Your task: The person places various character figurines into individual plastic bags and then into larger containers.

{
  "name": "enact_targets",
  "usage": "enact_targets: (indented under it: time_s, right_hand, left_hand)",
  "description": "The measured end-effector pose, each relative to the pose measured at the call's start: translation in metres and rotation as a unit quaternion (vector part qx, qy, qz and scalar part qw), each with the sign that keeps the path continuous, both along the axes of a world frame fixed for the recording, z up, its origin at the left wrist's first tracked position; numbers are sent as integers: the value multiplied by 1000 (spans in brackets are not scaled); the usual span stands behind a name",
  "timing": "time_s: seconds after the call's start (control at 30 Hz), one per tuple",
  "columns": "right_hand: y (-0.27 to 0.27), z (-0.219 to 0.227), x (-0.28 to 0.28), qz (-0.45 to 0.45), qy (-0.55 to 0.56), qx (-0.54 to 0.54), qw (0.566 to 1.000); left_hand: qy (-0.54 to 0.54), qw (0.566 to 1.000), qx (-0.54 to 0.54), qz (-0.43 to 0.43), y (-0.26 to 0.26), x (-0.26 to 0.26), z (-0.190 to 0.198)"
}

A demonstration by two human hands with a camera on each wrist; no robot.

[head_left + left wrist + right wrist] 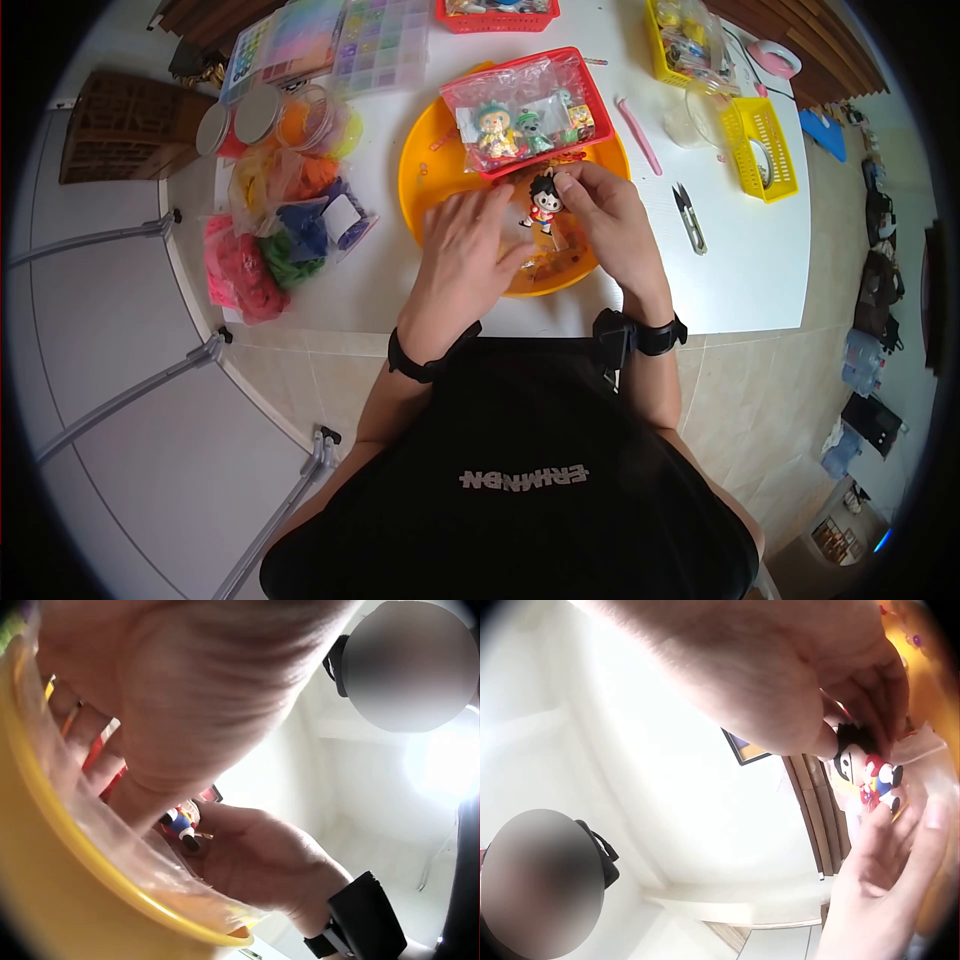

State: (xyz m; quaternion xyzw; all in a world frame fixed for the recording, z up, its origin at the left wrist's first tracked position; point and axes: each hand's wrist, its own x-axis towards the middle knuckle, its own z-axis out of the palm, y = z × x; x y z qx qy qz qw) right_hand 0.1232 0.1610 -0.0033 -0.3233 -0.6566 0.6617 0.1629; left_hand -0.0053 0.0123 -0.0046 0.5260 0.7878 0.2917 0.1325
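My right hand (618, 225) pinches a small toy figurine (543, 207) by its black-haired head, thumb in front. The figurine has a white face, a red top, blue below and dark shoes, and hangs over the yellow-orange bowl (411, 190). To its left is my left hand (458, 255), fingers stretched out over the bowl and thumb toward the figurine. Under that hand lies a clear plastic bag (112, 836) along the bowl's inside. The right wrist view shows the left hand (889, 892) just below the figurine's feet (894, 802), fingers relaxed.
A red basket (603, 120) with bagged figurines rests on the bowl's far side. Bags of coloured material (245, 265) and lidded jars (258, 112) stand left. At right lie snips (690, 220), a pink pen-like tool (640, 137), a clear cup (690, 125) and a yellow basket (783, 185).
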Motion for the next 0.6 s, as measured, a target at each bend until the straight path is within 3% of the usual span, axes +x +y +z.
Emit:
enact_targets:
  time_s: [0.33,0.43,0.53,0.6]
  right_hand:
    - [-5,26,2,-24,74,-99,992]
    - [-8,34,3,-49,99,-60,992]
    - [-8,31,4,-130,141,-47,980]
    - [-8,36,6,-142,117,-35,982]
  left_hand:
    - [-22,993,115,-21,8,6,-4]
    - [-40,989,141,-12,7,5,-5]
    - [-86,986,143,-6,7,6,0]
    - [-108,983,150,-6,7,7,0]
